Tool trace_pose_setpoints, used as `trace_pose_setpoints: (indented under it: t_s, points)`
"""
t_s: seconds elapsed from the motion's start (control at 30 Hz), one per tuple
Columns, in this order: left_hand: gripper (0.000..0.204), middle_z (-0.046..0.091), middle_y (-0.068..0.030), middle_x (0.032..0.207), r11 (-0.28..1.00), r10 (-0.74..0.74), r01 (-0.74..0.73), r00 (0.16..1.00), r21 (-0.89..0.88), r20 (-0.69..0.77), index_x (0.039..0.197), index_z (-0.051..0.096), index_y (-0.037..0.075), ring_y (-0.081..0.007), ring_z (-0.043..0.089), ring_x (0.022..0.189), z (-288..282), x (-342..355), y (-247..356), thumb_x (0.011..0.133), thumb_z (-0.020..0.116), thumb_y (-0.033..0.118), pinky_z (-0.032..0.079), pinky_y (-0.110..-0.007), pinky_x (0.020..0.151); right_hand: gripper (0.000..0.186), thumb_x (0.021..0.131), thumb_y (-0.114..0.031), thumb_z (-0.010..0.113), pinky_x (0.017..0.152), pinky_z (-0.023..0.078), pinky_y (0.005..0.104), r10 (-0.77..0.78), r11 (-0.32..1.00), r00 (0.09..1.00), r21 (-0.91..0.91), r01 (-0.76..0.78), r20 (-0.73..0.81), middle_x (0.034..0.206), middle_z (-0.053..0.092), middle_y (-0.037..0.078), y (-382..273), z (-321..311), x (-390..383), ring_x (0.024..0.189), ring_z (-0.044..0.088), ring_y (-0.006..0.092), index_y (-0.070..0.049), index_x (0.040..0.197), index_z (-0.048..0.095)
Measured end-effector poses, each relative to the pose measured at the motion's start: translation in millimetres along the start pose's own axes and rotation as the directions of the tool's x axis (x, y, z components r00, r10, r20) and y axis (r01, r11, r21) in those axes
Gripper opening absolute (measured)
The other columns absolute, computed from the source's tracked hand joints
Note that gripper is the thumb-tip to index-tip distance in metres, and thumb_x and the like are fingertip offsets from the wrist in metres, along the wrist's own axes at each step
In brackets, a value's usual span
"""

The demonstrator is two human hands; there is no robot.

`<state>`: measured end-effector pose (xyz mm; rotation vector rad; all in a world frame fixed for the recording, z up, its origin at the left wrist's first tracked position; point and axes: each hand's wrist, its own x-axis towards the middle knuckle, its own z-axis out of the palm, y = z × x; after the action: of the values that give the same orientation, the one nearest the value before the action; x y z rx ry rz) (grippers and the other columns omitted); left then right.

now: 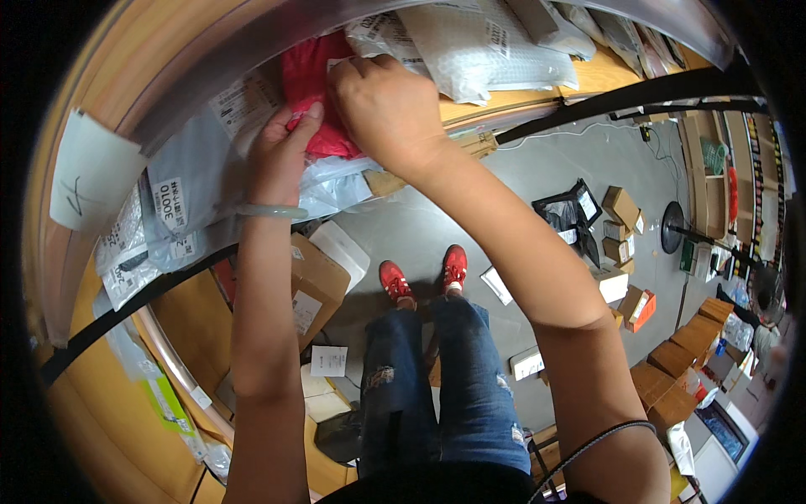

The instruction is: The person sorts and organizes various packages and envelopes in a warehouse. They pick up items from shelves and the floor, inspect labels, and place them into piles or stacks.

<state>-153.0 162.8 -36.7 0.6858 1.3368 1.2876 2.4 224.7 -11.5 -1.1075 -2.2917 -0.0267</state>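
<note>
A bright red plastic mailer bag [306, 76] is up at the shelf, between my two hands. My left hand [284, 147] grips its lower left edge, thumb on top and fingers mostly behind it. My right hand [388, 105] is closed at its right side, knuckles up, its fingertips hidden from view; a bit of white label shows beside them. Around the red bag lie pale grey mailer bags [189, 172] with printed labels on the left, and a white bubble-wrapped parcel [483, 50] to the right.
Cardboard boxes [319, 277] stand below the shelf on the left. Out on the grey floor lie a black bag [575, 223], small boxes [621, 206] and a round black stand base [672, 225]. Stacked brown boxes [672, 370] and a screen [724, 433] are at the right.
</note>
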Motion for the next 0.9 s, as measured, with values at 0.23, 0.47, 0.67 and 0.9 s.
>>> trace_pose_setpoints:
  t_s: [0.23, 0.47, 0.67, 0.9]
  points:
    - [0.031, 0.072, -0.0041, 0.113, 0.995, -0.092, 0.095, 0.994, 0.04, -0.063, 0.125, 0.065, 0.009, -0.0152, 0.07, 0.097, -17.2, 8.6, -5.1, 0.097, 0.071, 0.021, 0.058, -0.029, 0.082, 0.009, 0.087, -0.017, 0.062, 0.066, 0.058, 0.039, 0.098, 0.995, 0.995, 0.03, -0.098, 0.023, 0.088, 0.072, 0.009, -4.8, -2.0, 0.8, 0.085, 0.07, 0.0279, -0.01, 0.089, 0.066]
    - [0.027, 0.072, 0.0013, 0.099, 0.999, -0.051, 0.051, 0.997, 0.002, -0.05, 0.114, 0.069, 0.012, -0.0052, 0.066, 0.079, -0.5, -0.8, 3.8, 0.095, 0.073, 0.03, 0.05, -0.02, 0.062, 0.019, 0.09, -0.026, 0.066, 0.067, 0.058, 0.0426, 0.139, 0.988, 0.99, 0.061, -0.14, 0.026, 0.091, 0.073, 0.011, 5.6, 4.3, 2.1, 0.086, 0.07, 0.0313, -0.007, 0.092, 0.067]
    - [0.029, 0.072, 0.0008, 0.101, 0.997, -0.073, 0.074, 0.996, 0.02, -0.049, 0.117, 0.068, 0.011, -0.0052, 0.067, 0.081, -9.2, 1.2, -0.4, 0.096, 0.072, 0.03, 0.052, -0.02, 0.064, 0.021, 0.092, -0.031, 0.066, 0.07, 0.057, 0.0459, 0.131, 0.979, 0.987, 0.145, -0.144, 0.097, 0.092, 0.072, 0.013, 7.1, -7.2, 7.0, 0.087, 0.069, 0.0339, -0.01, 0.096, 0.071]
    - [0.026, 0.072, 0.0002, 0.104, 0.998, -0.061, 0.061, 0.998, -0.015, 0.03, 0.118, 0.069, 0.009, -0.0063, 0.066, 0.087, -4.7, -2.3, 5.3, 0.098, 0.069, 0.027, 0.053, -0.022, 0.075, 0.023, 0.087, -0.034, 0.072, 0.077, 0.057, 0.044, -0.019, 0.975, 0.999, 0.22, 0.01, 0.04, 0.101, 0.072, 0.008, 24.4, -12.3, 1.7, 0.094, 0.067, 0.0325, -0.015, 0.099, 0.076]
